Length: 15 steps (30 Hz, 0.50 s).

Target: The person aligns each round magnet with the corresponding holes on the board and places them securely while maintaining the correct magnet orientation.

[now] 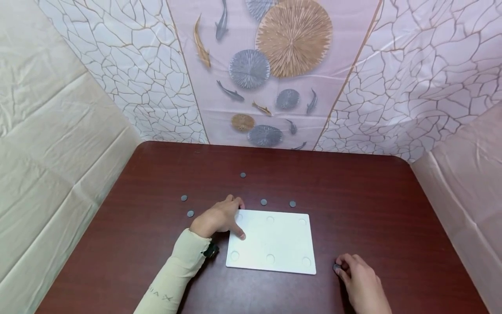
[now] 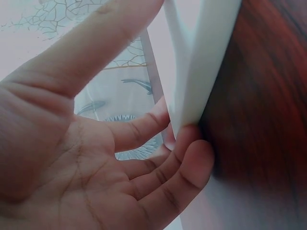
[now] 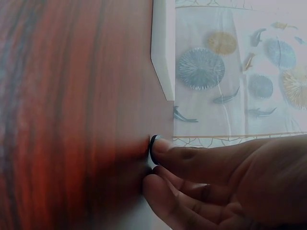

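Note:
A white rectangular board [image 1: 274, 240] with several shallow round recesses lies flat on the table. At its left end my left hand [image 1: 221, 216] grips it, the thumb on top and the other fingers [image 2: 196, 155] against the edge near the far corner. To the right of the board, my right hand [image 1: 361, 279] pinches a small dark round disc [image 1: 336, 267] at the tabletop. In the right wrist view the thumb covers part of that disc [image 3: 154, 148], which looks tilted on its edge.
Several similar grey discs lie beyond and left of the board, among them one at the back [image 1: 243, 175], one behind the board [image 1: 264, 202] and one at the left [image 1: 184, 198]. Patterned cloth [image 1: 251, 104] hangs behind the dark red-brown table [image 1: 353, 187]; plain cloth flanks it.

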Motion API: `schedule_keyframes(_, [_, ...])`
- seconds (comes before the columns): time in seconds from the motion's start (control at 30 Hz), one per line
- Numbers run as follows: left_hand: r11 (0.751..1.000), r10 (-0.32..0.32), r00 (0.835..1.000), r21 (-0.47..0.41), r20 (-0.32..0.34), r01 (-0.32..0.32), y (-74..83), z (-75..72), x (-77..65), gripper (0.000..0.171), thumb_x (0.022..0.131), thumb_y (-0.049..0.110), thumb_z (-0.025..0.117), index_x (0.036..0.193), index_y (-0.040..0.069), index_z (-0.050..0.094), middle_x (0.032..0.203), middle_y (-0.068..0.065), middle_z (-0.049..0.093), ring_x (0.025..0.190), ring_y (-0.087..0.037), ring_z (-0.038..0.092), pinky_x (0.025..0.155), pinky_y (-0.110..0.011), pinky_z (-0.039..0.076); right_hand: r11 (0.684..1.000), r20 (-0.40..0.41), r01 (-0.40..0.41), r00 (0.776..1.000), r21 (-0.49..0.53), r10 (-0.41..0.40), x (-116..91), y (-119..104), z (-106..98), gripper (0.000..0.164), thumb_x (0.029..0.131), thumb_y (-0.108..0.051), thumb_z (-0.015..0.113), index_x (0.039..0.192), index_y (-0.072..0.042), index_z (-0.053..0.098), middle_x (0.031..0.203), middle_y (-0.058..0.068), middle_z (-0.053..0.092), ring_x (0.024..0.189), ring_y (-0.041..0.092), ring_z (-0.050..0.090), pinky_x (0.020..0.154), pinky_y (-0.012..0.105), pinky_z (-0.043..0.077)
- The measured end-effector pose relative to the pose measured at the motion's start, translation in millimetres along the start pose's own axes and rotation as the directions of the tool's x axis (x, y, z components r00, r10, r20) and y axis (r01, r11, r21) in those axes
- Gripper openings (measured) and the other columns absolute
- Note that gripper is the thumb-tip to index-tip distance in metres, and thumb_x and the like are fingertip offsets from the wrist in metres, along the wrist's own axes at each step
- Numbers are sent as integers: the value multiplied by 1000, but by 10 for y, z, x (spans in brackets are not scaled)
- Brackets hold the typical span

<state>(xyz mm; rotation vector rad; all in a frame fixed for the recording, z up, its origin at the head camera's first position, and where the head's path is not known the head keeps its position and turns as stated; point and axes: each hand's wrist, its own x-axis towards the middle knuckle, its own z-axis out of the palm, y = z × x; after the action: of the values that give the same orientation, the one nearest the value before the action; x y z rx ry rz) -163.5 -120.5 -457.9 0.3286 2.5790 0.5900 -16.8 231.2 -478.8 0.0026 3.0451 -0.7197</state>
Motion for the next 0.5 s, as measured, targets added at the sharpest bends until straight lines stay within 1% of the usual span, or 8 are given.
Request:
schedule_keyframes(0.17, [1000,10,1000,4,-7,-10,-16,4,9,74,68,34,103,124,15,59,115,-4,53,93,-22,57,89,-42,53,1000,6,-2,1000,-4,2,2,7,18,18,88,-1,83,95,-9,68,86,-1,63,77,18,63,68,47,52])
schedule_keyframes(0.37, [1000,-3,1000,11,-4,3,-48,17,16,74,67,35,103,123,17,59,115,-3,52,94,-20,58,90,-40,53,1000,-3,12,1000,-1,-12,-5,22,39,20,86,0,84,94,-10,69,82,-3,63,74,17,63,66,45,52])
schedule_keyframes(0.5, [1000,11,1000,-4,-4,-11,-42,18,20,75,68,35,103,125,16,59,119,-4,53,96,-21,58,90,-41,53,1000,33,-29,999,10,29,11,37,23,18,88,-3,83,96,-10,69,83,-3,65,75,17,64,67,45,52])
